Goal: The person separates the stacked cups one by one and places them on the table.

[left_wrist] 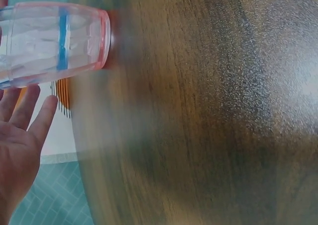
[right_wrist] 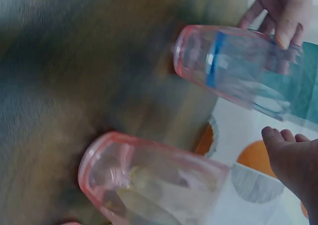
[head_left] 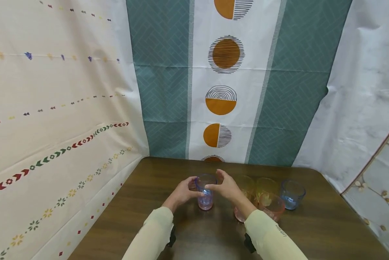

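A clear blue-rimmed glass [head_left: 206,180] sits nested in a pink-based glass [head_left: 205,205] and forms an upright stack between the two hands. On its left, my left hand [head_left: 183,193] has fingers and thumb spread about the upper part; in the left wrist view its fingers [left_wrist: 43,116] are fairly straight, tips beside the glass wall. Across from it, my right hand [head_left: 227,186] is held with thumb and fingers apart. The right wrist view shows a gap between the right hand [right_wrist: 293,160] and the blue rim [right_wrist: 271,113].
Right of the stack, partly behind my right forearm, stand a tall pink-based glass [head_left: 239,215], a yellow glass [head_left: 266,183], a short pink glass [head_left: 272,206] and a short blue glass [head_left: 292,195]. The brown wooden table [head_left: 168,169] meets a patterned cloth [head_left: 163,139] at the back.
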{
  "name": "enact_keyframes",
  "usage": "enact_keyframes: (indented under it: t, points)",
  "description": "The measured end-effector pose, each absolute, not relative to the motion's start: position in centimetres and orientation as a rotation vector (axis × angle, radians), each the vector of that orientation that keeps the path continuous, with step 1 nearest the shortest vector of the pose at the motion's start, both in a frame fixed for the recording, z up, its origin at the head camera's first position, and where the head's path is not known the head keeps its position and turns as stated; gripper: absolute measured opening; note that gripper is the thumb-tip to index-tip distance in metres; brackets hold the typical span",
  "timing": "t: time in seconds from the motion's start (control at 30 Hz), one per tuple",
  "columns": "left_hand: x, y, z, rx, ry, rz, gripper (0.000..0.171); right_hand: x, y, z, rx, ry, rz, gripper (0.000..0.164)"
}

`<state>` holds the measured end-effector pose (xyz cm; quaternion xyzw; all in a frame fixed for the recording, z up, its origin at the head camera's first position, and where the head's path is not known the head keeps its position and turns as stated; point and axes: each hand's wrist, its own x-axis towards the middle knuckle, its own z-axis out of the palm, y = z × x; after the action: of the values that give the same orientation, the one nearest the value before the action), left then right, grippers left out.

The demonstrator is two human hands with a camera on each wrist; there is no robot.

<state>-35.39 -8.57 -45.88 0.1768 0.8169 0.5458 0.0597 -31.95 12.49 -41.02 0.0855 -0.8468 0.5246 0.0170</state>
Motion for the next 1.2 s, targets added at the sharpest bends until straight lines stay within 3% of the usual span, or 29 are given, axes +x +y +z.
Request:
enact_keyframes:
  t: [0.2,0.4,1.2]
  points:
    - [-35.3,-8.0,-46.6,0.560,2.456,1.634,0.084,-32.5,12.1,-42.9,0.204,-2.657,1.584,0.092]
    - [-35.1,-8.0,-46.9,0.602,2.421,1.646,0.074,-32.9,11.7,-43.9,0.236,-2.682,1.539,0.095]
    - [-35.3,-8.1,-47.3,0.612,2.488,1.603,0.072,-32.8,10.9,-44.1,0.157,-2.637,1.517,0.087]
